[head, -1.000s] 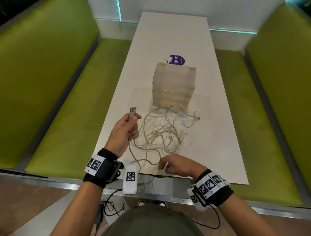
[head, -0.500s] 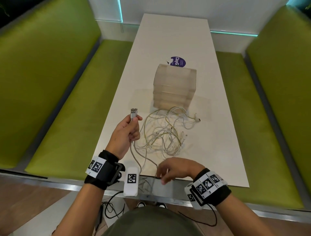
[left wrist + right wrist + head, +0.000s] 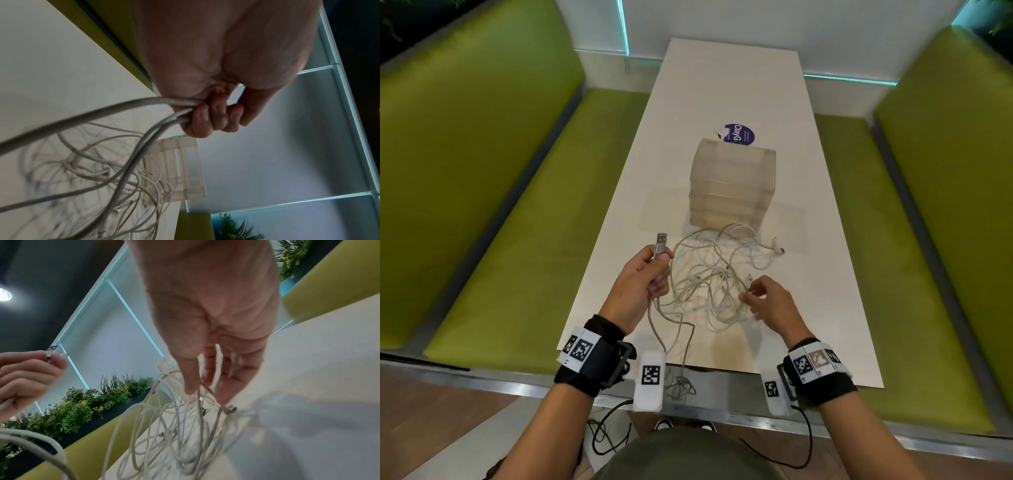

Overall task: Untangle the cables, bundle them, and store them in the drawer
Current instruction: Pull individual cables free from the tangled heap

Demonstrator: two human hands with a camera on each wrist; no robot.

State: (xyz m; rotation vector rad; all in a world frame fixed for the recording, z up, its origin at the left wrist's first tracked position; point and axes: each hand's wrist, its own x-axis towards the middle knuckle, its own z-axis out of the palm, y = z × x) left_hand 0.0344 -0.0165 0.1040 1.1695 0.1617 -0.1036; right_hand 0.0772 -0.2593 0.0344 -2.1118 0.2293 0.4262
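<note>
A tangle of white cables (image 3: 717,274) lies on the white table (image 3: 732,78) in front of a translucent drawer unit (image 3: 732,185). My left hand (image 3: 659,263) grips a thicker grey cable (image 3: 671,329) just below its USB plug (image 3: 661,244), which points up. That cable runs back over the table's near edge and hangs there. In the left wrist view the fingers (image 3: 211,118) curl round the grey strands. My right hand (image 3: 751,296) hovers at the tangle's near right side. Its fingers (image 3: 222,391) are spread among the thin strands (image 3: 174,426), with no clear grip.
A purple round sticker (image 3: 739,134) lies behind the drawer unit. Green benches (image 3: 517,222) flank the narrow table on both sides. Loose plugs (image 3: 777,248) stick out at the tangle's right. Black wires (image 3: 606,435) hang below my wrists.
My right hand has left the table's near edge and moved forward to the tangle's right side, fingers spreading. My left hand keeps holding the plug in about the same place.
</note>
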